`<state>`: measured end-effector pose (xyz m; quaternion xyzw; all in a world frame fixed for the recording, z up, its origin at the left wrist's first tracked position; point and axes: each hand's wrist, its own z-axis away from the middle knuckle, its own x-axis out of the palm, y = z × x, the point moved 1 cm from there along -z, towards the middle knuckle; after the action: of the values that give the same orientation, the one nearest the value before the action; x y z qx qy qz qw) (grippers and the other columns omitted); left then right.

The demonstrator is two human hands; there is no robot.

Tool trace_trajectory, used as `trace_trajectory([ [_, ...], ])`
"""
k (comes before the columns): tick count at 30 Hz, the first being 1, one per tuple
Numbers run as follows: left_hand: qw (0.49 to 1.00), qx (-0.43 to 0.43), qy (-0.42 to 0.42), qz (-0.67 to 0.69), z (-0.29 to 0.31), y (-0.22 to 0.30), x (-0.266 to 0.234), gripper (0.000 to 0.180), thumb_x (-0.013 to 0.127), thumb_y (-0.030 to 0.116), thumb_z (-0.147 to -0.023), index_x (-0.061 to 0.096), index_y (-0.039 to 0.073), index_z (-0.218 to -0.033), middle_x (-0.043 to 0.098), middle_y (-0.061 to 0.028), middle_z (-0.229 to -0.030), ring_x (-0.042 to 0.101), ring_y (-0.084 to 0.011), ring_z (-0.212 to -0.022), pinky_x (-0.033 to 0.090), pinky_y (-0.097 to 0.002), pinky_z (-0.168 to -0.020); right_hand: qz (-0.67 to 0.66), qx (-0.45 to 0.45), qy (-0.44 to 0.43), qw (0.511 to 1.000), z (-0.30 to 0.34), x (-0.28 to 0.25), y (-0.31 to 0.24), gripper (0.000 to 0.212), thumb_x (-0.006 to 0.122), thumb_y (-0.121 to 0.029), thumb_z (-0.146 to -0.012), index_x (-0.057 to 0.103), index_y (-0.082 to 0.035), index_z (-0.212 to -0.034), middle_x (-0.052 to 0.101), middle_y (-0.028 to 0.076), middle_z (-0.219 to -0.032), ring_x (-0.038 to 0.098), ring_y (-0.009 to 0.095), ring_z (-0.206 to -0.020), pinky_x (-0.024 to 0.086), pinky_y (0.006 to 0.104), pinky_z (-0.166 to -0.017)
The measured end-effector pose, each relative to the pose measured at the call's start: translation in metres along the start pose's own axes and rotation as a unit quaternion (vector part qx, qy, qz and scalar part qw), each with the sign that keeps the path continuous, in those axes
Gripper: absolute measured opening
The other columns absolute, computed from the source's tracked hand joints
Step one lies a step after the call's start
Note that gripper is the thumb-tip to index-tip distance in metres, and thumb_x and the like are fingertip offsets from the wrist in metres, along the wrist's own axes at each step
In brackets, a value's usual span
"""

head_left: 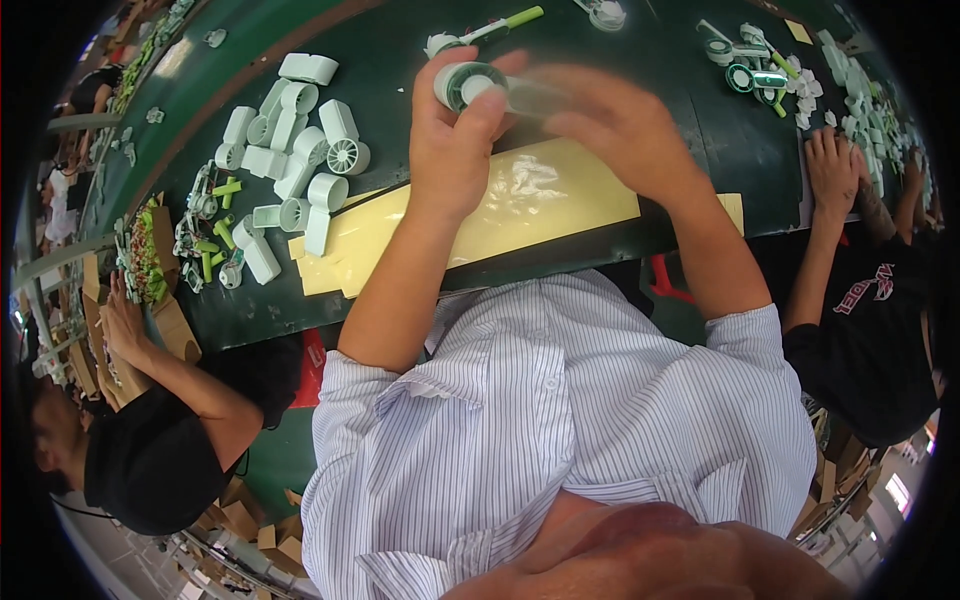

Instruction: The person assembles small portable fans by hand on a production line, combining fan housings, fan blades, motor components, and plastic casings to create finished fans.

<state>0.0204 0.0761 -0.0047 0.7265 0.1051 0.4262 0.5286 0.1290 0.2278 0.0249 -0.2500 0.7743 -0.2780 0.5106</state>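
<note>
My left hand [446, 150] is closed around a pale green fan housing [452, 88], a round ring with a lighter disc in its centre, and the thumb presses on its front. To its right, my right hand [630, 125] is blurred by motion, so what its fingers do is unclear. A pale, smeared shape [535, 97] stretches between the housing and the right fingers; I cannot make out what it is. Just beyond the left hand lies a fan part with a bright green stick [523, 17].
Yellow sheets [570, 190] lie before me on the dark green table [390, 40]. Several pale green fan housings [340, 120] are piled left, near green-handled inner parts [212, 255]. More fan assemblies [745, 75] stand right. A person's hand [832, 170] rests at right; another person's arm [185, 375] is left.
</note>
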Motion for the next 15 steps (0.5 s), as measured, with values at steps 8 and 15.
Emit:
trace_trajectory([
  [8,0.984,0.038,-0.153,0.082,0.000,0.003,0.002,0.068,0.072,0.021,-0.079,0.040,0.007,-0.137,0.038,-0.0192,-0.147,0.035,-0.0347,-0.138,0.033,-0.0485,-0.110,-0.365,0.115,-0.077,0.921,0.006,-0.009,0.006,0.047,0.069,-0.005,-0.085,0.054,0.001,-0.129,0.063,0.009,-0.115,0.062,0.015,-0.098,0.052,0.0279,-0.084],
  [15,0.962,0.046,-0.163,-0.213,-0.003,0.017,-0.004,0.064,0.081,0.003,-0.071,0.051,0.002,-0.126,0.060,-0.0130,-0.119,0.061,-0.0185,-0.102,0.052,-0.0292,-0.083,-0.023,-0.072,0.024,0.997,0.018,-0.022,0.007,0.048,0.075,-0.019,-0.080,0.059,-0.004,-0.123,0.063,0.011,-0.102,0.060,0.022,-0.079,0.051,0.0315,-0.073],
])
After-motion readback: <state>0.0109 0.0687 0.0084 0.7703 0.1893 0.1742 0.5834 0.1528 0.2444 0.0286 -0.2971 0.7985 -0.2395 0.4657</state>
